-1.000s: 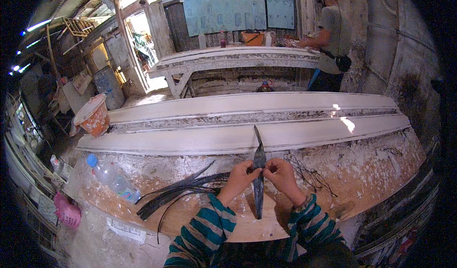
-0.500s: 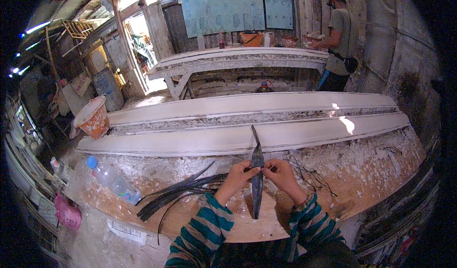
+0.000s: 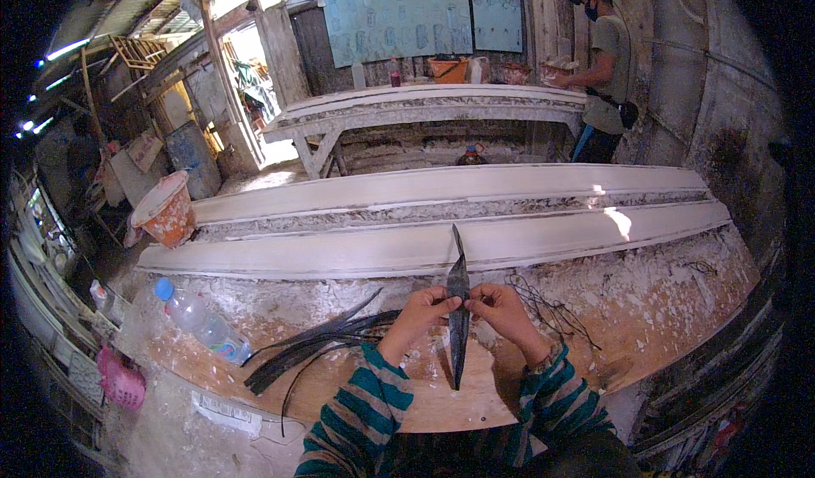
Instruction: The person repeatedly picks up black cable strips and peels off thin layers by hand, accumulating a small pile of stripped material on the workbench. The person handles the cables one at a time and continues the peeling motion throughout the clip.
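Observation:
A dark strip (image 3: 458, 342), long and tapering to narrow ends, is held up over the near edge of the wooden worktable (image 3: 416, 402). My left hand (image 3: 426, 312) pinches its left edge near the middle. From the other side my right hand (image 3: 499, 311) pinches it too, with the fingertips of both hands almost meeting. The strip's upper part twists to a thin tip above the nearer white plank-like form. Left of my left hand lies a loose bundle of similar black strips (image 3: 301, 353). Thin dark strands (image 3: 556, 312) lie tangled right of my right hand.
Two long white plank-like forms (image 3: 340, 255) span the worktable. A clear bottle with a blue cap (image 3: 199, 321) lies at the left, and a spattered orange bucket (image 3: 164, 210) stands behind it. Across the room, a person (image 3: 607, 62) works at another long table (image 3: 441, 109).
The strip has turned slightly between my fingers and looks narrower below them. My hands have barely moved. The person at the back has shifted a little and turned the head.

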The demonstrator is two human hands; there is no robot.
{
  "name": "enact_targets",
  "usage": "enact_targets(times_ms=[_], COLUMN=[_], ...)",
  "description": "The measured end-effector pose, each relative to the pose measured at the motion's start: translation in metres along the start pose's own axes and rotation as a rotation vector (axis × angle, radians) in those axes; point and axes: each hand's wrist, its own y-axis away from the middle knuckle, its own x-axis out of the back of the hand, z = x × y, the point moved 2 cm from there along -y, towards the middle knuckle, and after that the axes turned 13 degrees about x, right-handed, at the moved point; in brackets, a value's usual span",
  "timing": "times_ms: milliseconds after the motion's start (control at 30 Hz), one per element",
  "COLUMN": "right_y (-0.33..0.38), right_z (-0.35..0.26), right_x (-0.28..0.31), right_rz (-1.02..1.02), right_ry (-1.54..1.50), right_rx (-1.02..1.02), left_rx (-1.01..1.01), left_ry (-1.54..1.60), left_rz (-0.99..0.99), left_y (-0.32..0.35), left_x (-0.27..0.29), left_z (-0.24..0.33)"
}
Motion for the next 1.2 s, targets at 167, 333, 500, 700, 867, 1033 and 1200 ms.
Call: enact_targets(times_ms=[167,333,500,700,867,1033,1200], right_y=[0.000,0.000,-0.001,0.002,0.001,0.003,0.003], right_z=[-0.004,-0.004,-0.005,-0.011,-0.004,0.003,0.006], right_x=[-0.001,0.000,-0.001,0.001,0.002,0.004,0.006], right_rz=[0.019,0.030,0.070,0.077,0.022,0.022,-0.019], right_ry=[-0.080,-0.050,0.120,0.367,0.430,0.446,0.505], right_rx=[-0.028,0.005,0.108,0.112,0.064,0.022,0.015], left_rx=[0.004,0.025,-0.018,-0.043,-0.132,-0.343,-0.632], left_ry=[0.019,0.050,0.043,0.011,0.171,0.405,0.316], left_rz=[-0.003,0.001,-0.022,-0.038,-0.070,-0.095,0.053], left_y=[0.002,0.005,0.003,0.003,0.012,0.045,0.096], left_x=[0.000,-0.001,-0.001,0.002,-0.002,0.000,0.009], left_z=[0.001,0.004,0.002,0.004,0.016,0.044,0.082])
